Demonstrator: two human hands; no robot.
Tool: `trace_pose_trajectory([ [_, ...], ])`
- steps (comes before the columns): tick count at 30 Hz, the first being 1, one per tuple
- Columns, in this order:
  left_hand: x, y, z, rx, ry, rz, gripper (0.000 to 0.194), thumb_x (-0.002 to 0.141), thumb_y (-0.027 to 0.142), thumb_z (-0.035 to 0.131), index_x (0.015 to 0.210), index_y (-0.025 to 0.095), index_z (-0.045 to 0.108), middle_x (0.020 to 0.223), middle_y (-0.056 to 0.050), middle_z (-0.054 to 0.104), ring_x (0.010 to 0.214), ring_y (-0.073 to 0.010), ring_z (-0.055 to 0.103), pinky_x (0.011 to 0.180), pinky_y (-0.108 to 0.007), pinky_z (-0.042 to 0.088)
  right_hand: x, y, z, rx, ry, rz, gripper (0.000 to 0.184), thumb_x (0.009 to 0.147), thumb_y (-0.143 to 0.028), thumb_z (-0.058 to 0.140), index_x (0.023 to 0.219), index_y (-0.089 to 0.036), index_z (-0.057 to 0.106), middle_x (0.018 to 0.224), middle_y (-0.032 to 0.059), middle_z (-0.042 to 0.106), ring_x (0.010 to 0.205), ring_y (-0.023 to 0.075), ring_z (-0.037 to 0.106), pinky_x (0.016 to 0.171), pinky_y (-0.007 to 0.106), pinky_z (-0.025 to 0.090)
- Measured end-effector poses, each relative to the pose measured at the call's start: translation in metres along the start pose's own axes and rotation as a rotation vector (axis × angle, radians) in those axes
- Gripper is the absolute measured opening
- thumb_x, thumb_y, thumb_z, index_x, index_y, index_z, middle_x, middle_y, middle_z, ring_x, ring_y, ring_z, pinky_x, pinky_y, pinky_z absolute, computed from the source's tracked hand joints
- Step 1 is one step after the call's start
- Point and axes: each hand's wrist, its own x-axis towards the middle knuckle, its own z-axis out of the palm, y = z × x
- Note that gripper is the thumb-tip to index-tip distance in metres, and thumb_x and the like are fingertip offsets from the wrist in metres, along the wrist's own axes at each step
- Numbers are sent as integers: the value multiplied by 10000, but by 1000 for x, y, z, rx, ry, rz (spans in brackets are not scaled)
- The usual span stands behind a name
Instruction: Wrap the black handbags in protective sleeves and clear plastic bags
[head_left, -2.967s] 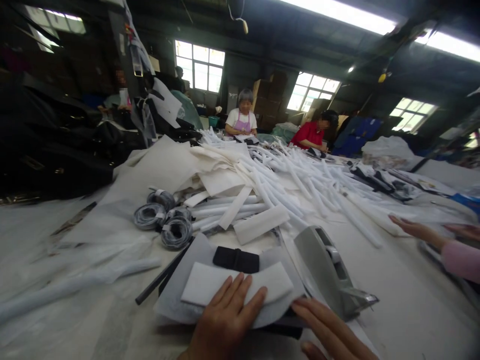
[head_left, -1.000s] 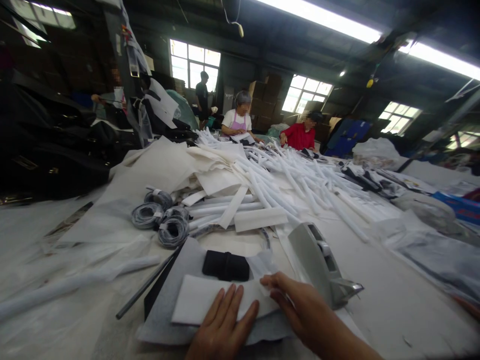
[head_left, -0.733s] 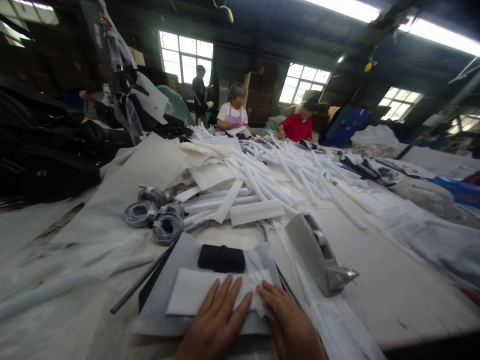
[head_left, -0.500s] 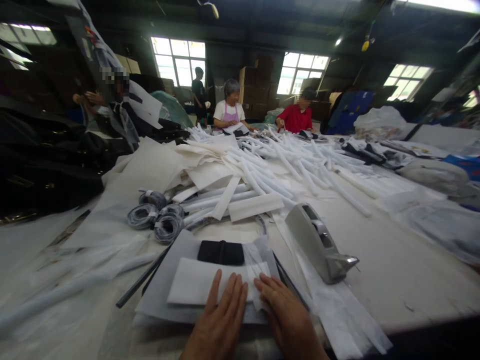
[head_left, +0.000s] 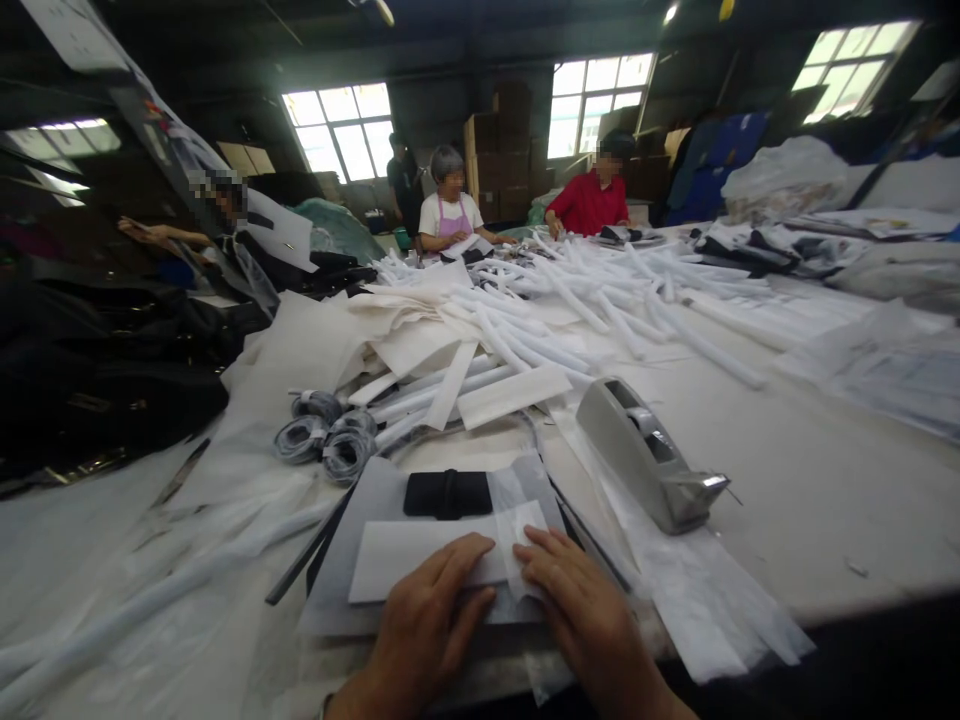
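Your left hand [head_left: 424, 615] is over the middle and right part of the white strip [head_left: 394, 562], its fingers bent and touching it, with a gap between forefinger and thumb. It presses from above rather than closing around the strip. Your right hand [head_left: 585, 600] lies loosely curved at the strip's right end, its fingertips on the clear film [head_left: 510, 490] that crosses there; you cannot tell from this view whether its thumb pinches anything.

The strip lies under and just ahead of your hands, on the pale sheet [head_left: 337, 585], its left end sticking out past your left hand. Just beyond it, on the same sheet, lies the black piece [head_left: 448, 494]. The tape dispenser [head_left: 649, 455] stands on the table [head_left: 787, 480] to the right, and the coils [head_left: 346, 455] lie beyond the sheet's left side.
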Motion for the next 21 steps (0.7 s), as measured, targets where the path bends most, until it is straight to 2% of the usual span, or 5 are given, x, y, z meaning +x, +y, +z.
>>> trace_pose_trajectory([
  [4, -2, 0, 7, 9, -9, 52, 390, 1019, 270, 476, 1409, 279, 488, 1397, -56, 616, 1199, -181, 647, 976, -299, 564, 3, -8, -11, -95, -19, -132, 231, 945, -32, 504, 1047, -117, 693, 1080, 81, 780, 1155, 220, 681, 1150, 451, 406],
  [7, -1, -1, 8, -8, 1, 135, 373, 1022, 214, 453, 1378, 282, 540, 1393, -30, 628, 1184, -175, 652, 989, -312, 562, 2, -13, -16, -131, -48, -218, 262, 968, -50, 478, 1094, -94, 703, 1108, 81, 775, 1201, 225, 651, 1183, 447, 363],
  [13, -3, -5, 9, -47, -22, 175, 394, 1008, 167, 455, 1373, 255, 573, 1333, -7, 673, 1183, -208, 644, 991, -386, 577, -30, -16, -38, -68, -105, -146, 216, 927, -120, 645, 1139, -142, 675, 1089, 55, 782, 1155, 195, 679, 1184, 439, 390],
  [18, -5, -7, 10, -40, -8, 206, 392, 1018, 161, 442, 1379, 243, 571, 1360, -9, 653, 1228, -208, 618, 979, -372, 586, -69, -13, -40, -229, -175, -75, 312, 948, -347, 643, 1195, -163, 688, 1113, 75, 773, 1039, 224, 725, 967, 366, 578],
  [21, -6, -7, 11, -7, 39, 239, 384, 1021, 150, 438, 1370, 224, 580, 1353, -17, 658, 1325, -221, 548, 1008, -378, 569, -74, -13, -27, -264, -204, -57, 253, 982, -283, 570, 1177, -207, 712, 1108, 65, 774, 976, 237, 736, 808, 366, 620],
])
